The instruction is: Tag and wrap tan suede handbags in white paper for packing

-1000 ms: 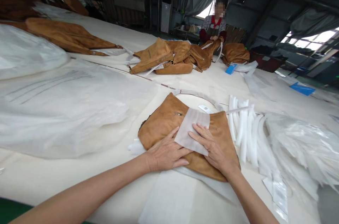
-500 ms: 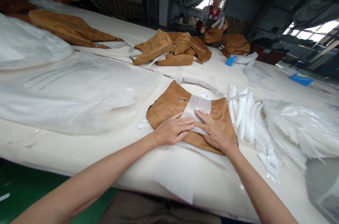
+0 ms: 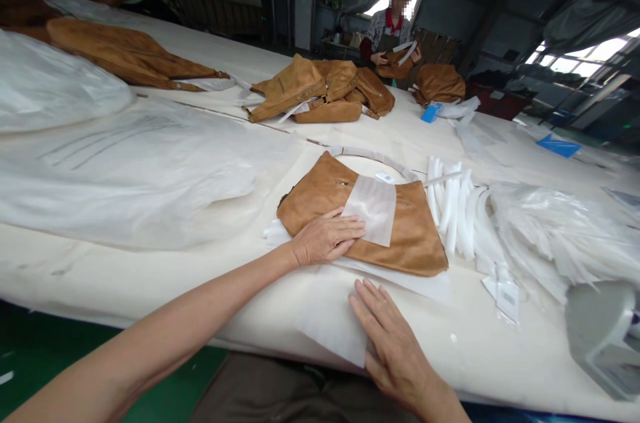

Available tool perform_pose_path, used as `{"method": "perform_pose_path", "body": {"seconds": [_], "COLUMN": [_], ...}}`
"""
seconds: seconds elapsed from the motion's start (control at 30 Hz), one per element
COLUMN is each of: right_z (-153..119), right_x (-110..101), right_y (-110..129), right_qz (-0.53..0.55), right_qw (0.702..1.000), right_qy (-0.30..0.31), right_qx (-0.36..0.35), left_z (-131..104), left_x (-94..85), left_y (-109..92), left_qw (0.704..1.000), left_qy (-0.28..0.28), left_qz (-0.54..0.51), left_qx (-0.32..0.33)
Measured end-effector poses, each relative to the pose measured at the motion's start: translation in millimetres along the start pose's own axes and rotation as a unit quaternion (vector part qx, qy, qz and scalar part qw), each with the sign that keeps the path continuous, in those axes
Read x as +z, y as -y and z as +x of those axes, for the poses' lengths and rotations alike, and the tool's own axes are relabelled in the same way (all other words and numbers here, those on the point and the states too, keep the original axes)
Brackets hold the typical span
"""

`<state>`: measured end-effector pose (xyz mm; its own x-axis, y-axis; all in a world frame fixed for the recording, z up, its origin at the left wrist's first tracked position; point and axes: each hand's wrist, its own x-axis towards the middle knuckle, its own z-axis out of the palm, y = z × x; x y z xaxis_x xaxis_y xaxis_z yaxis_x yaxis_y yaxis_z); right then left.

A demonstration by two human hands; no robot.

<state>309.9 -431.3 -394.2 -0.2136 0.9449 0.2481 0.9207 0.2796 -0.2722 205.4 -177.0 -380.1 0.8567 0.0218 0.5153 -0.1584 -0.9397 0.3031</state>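
Note:
A tan leather bag (image 3: pixel 415 230) lies flat on the white-covered table, its wrapped strap (image 3: pixel 375 155) curving behind it. Across its middle is a translucent white sheet (image 3: pixel 373 210). My left hand (image 3: pixel 327 236) rests flat on the bag's front, fingertips on the sheet's left edge. Nearer to me, my right hand (image 3: pixel 393 343) is at the table's front edge beside a second thin white sheet (image 3: pixel 340 323) that hangs over the edge. Its fingers are extended; the thumb is close to that sheet's corner, and whether it touches is unclear.
White foam strips (image 3: pixel 453 210) and clear plastic bags (image 3: pixel 550 230) lie right of the bag. A grey tape dispenser (image 3: pixel 600 336) stands at right. Large plastic sheeting (image 3: pixel 150 176) covers the left. More tan bags (image 3: pixel 320 86) lie behind; a person (image 3: pixel 393 36) holds one across the table.
My right hand has lifted off the bag and moved down toward the table's front edge, uncovering the white sheet on the bag. My left hand has stayed on the bag.

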Motion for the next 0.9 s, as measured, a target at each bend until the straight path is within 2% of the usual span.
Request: {"method": "perform_pose_path", "body": {"seconds": [0.07,0.13,0.27,0.33,0.4,0.47,0.53,0.67,0.8,0.9], "right_z": [9.8,20.6,47.4,63.7,80.1,93.9,103.3,110.2,112.5,115.9], "right_x": [6.3,1.6,-32.8,-48.6,-56.0,-55.1,-49.5,-37.4,-25.4,-14.8], "right_y": [-1.2,-2.8,-19.0,-35.0,-52.0,-66.0,-75.0,-80.8,-80.5,-79.7], "right_qz": [0.004,0.013,0.032,0.061,0.112,0.16,0.184,0.182,0.131,0.063], "right_qw": [0.997,0.99,0.978,0.975,0.971,0.954,0.935,0.919,0.9,0.885], "right_qy": [-0.068,-0.12,-0.191,-0.21,-0.205,-0.188,-0.178,-0.187,-0.194,-0.21], "right_qx": [-0.034,-0.074,-0.08,-0.037,0.059,0.171,0.245,0.296,0.367,0.411], "left_z": [0.1,0.7,3.6,5.0,6.0,6.8,8.0,12.1,16.7,21.6], "left_x": [-1.7,-3.1,-5.2,-8.1,-13.7,-21.5,-29.1,-32.5,-21.2,-14.8], "left_y": [-0.5,-1.2,-2.6,-2.8,-2.4,-1.4,-0.4,0.6,1.7,2.0], "left_qw": [1.0,1.0,0.999,0.998,0.994,0.985,0.972,0.952,0.925,0.91], "left_qy": [0.005,0.004,-0.009,0.0,0.016,0.034,0.053,0.07,0.031,0.005], "left_qz": [-0.005,-0.016,-0.042,-0.059,-0.093,-0.149,-0.206,-0.238,-0.198,-0.192], "left_qx": [-0.006,-0.011,-0.02,-0.029,-0.052,-0.08,-0.105,-0.178,-0.324,-0.367]}}
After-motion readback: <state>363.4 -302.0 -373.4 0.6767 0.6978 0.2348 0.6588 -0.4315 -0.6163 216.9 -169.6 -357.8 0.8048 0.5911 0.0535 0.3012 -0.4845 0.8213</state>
